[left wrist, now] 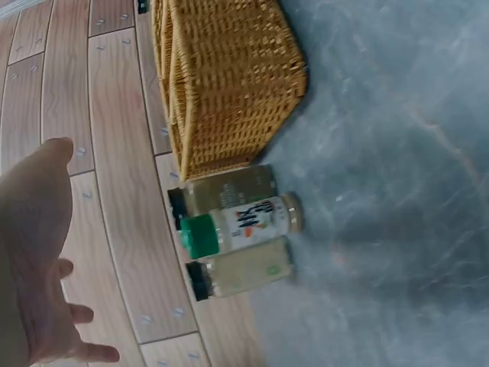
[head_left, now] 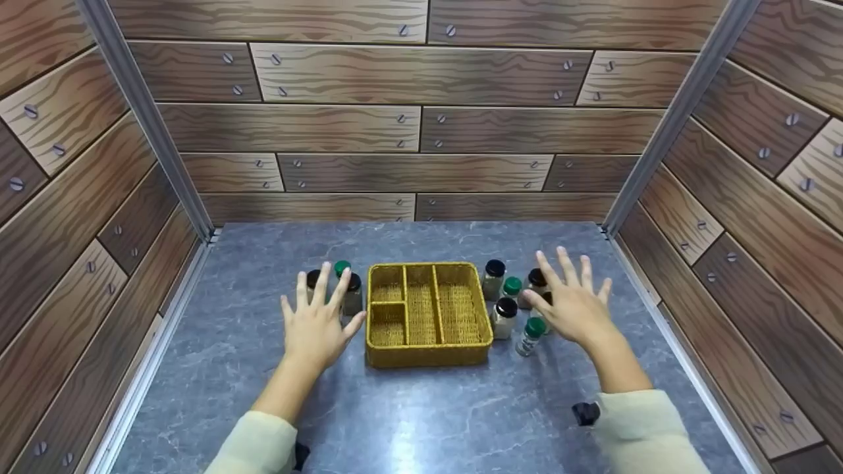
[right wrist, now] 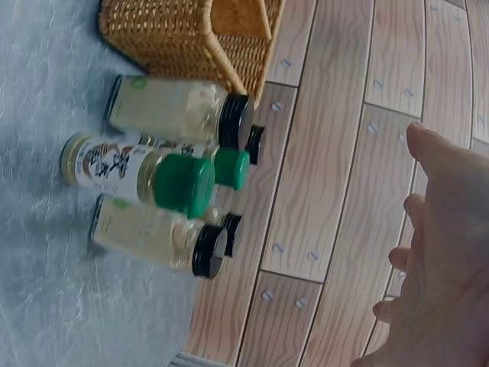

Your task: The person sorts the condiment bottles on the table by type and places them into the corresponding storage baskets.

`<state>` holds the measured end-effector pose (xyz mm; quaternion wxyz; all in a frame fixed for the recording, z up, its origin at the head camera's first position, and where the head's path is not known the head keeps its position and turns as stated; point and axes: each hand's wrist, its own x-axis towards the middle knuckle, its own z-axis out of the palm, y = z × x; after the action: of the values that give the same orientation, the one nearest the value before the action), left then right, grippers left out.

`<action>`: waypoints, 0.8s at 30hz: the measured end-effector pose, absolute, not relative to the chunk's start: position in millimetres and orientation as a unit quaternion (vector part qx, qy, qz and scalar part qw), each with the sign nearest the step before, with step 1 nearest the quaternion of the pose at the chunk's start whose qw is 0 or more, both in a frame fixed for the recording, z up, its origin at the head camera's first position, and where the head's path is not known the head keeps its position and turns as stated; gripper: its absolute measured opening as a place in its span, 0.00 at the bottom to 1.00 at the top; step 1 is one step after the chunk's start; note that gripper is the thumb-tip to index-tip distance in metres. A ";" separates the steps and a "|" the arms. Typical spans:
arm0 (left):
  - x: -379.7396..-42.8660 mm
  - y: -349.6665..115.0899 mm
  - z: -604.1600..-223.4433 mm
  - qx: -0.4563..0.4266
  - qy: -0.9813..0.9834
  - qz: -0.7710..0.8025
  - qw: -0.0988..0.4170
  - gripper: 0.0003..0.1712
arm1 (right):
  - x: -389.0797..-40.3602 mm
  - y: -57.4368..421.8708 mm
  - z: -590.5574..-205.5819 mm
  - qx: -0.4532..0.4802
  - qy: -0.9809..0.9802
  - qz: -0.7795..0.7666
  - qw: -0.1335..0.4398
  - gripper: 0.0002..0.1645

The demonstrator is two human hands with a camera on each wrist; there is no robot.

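A woven wicker basket (head_left: 428, 356) with several compartments sits mid-table, nothing in them. My left hand (head_left: 315, 332), fingers spread, hovers left of it, in front of three jars. In the left wrist view those are a green-capped spice jar (left wrist: 256, 223) between two black-capped jars, one of them a clear jar (left wrist: 248, 269). Over the right-hand group my right hand (head_left: 576, 306) is spread too, holding nothing. That group has several spice jars, among them a green-capped jar (right wrist: 114, 170) with a white label and a black-capped jar (right wrist: 164, 108) nearest the basket.
Grey marbled tabletop (head_left: 408, 415) surrounds the basket and jars. Wood-patterned panels (head_left: 421, 128) stand at the back and both sides, joined by metal corner posts (head_left: 148, 118). Small black objects (head_left: 585, 414) show beside the sleeves.
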<state>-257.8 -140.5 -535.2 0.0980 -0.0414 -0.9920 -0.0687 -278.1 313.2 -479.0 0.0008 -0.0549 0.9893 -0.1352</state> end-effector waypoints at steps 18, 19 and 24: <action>-233.4 -122.4 -600.4 -0.048 -0.962 -0.236 0.131 0.48 | -262.8 354.4 -514.3 -0.056 0.973 -0.222 -0.008 0.52; -233.4 -120.7 -605.0 -0.050 -0.958 -0.252 0.130 0.48 | -263.1 354.8 -516.9 -0.058 0.971 -0.230 -0.009 0.51; -234.3 -113.2 -625.4 -0.053 -0.931 -0.341 0.121 0.45 | -265.9 350.6 -531.3 -0.060 0.960 -0.275 -0.012 0.49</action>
<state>-234.3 -113.2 -625.4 0.1212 -0.0532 -0.9306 -0.3412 -265.9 350.6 -531.3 -0.0119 -0.0600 0.9596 -0.2747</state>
